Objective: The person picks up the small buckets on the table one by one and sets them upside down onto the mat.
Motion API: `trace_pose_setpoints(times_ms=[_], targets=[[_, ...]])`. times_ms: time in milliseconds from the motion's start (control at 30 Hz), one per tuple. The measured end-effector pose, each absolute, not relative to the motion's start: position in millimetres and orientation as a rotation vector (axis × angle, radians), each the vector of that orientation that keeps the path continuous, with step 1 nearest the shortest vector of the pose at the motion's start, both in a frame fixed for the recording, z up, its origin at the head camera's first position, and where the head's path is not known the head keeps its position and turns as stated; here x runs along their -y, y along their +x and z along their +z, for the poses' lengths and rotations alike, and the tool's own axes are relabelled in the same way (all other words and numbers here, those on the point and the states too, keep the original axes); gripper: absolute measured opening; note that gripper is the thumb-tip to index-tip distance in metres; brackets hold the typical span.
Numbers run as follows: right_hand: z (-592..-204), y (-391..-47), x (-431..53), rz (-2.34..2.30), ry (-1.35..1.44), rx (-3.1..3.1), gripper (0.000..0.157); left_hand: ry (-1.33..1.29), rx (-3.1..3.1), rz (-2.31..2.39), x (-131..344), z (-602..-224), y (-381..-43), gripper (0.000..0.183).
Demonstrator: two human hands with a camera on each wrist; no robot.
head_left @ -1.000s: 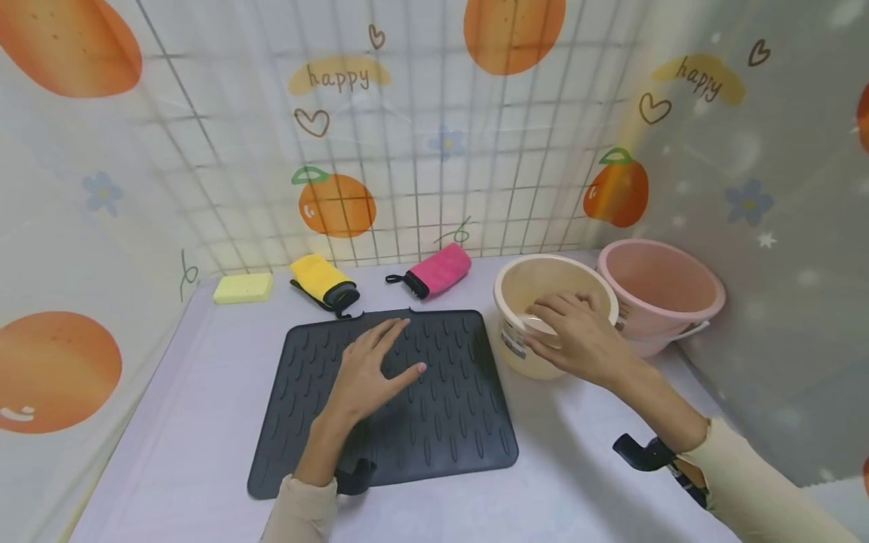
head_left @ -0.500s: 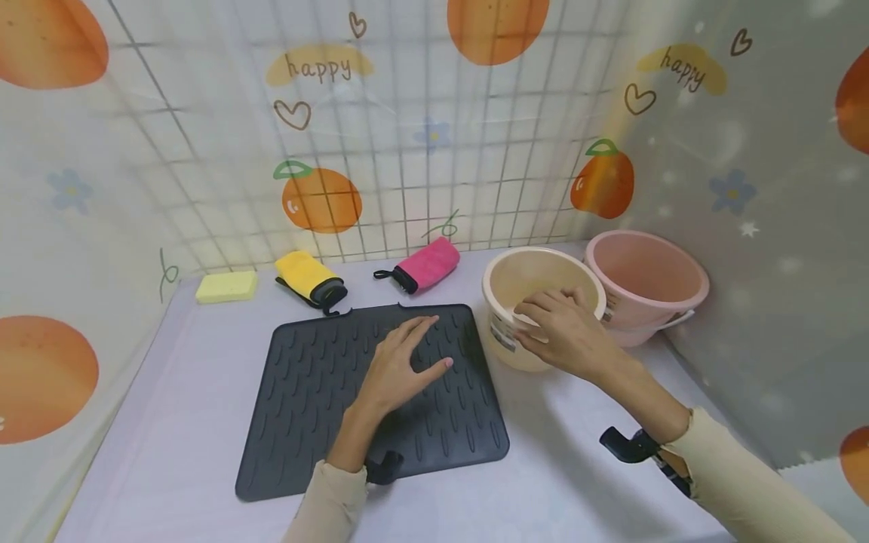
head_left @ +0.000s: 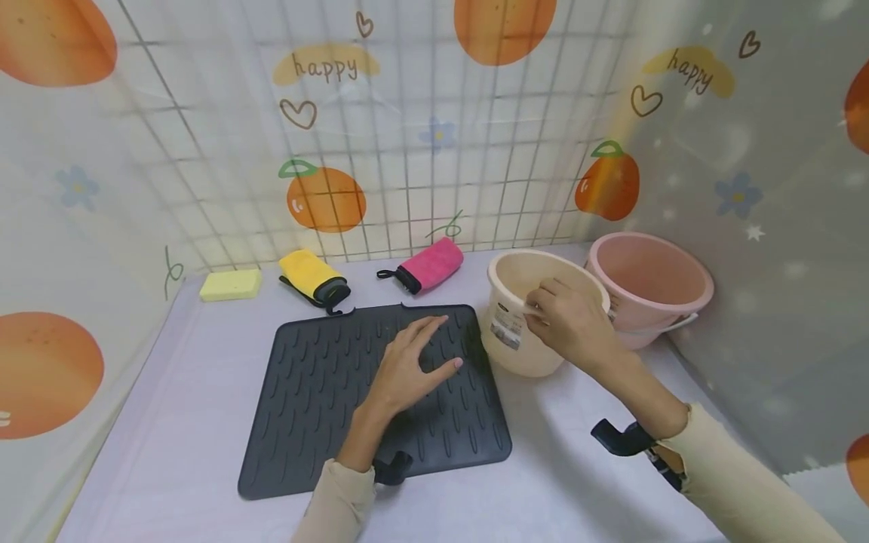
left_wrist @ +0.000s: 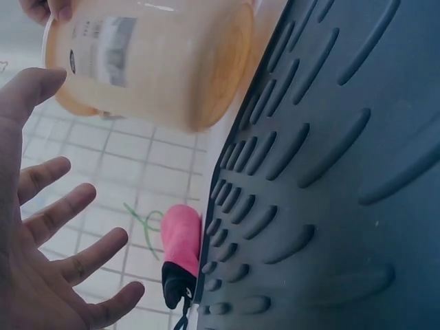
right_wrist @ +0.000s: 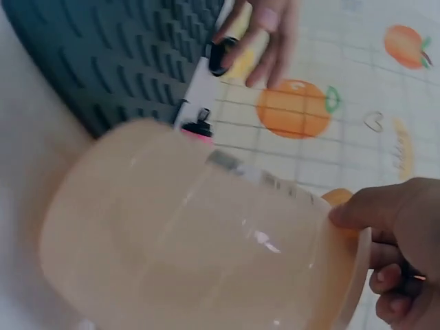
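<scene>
My right hand (head_left: pixel 573 324) grips the near rim of a cream plastic bucket (head_left: pixel 526 354), which leans slightly and carries a printed label (head_left: pixel 505 328). In the right wrist view the thumb of my right hand (right_wrist: pixel 399 227) lies on the outer wall, while the other fingers curl behind the rim. Spread wide, my left hand (head_left: pixel 400 369) hovers over a black ridged mat (head_left: pixel 312 400) and holds nothing. The left wrist view shows the fingers of my left hand (left_wrist: pixel 62 227) apart from the bucket (left_wrist: pixel 165 62).
A pink bucket (head_left: pixel 645 313) with a white handle stands right behind the cream one. Along the back lie a pale yellow sponge block (head_left: pixel 231 285), a rolled yellow cloth (head_left: pixel 308 275) and a rolled pink cloth (head_left: pixel 431 265). A printed curtain over a wire grid closes the back.
My left hand has moved right across the mat. The right hand's fingers have closed on the cream bucket's rim, and the bucket has tilted a little, so its label shows more.
</scene>
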State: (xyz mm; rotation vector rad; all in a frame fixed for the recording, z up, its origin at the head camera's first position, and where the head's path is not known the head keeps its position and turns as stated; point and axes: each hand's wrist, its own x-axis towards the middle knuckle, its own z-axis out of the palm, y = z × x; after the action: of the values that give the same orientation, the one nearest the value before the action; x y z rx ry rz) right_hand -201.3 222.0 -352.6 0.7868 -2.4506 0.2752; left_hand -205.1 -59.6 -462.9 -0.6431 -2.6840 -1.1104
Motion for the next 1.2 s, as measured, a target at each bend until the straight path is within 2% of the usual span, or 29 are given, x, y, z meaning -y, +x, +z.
trace_pose_setpoints(times_ms=[200,400,900,1200], targets=[[-335,-198,-230,0.519,0.541,2.496,0.012,-0.591,2.667,-1.166,67,-462,-203,0.078],[-331,-195,-240,0.73,0.467,2.413,0.011,-0.543,2.666,-1.298,69,-457,-201,0.084],[-334,-183,-232,1.304,0.046,2.286,0.031,-0.684,2.329,-1.702,52,-436,-196,0.114],[-342,-181,-221,1.412,0.066,2.269,0.032,-0.754,2.094,-1.639,50,-429,-207,0.115]])
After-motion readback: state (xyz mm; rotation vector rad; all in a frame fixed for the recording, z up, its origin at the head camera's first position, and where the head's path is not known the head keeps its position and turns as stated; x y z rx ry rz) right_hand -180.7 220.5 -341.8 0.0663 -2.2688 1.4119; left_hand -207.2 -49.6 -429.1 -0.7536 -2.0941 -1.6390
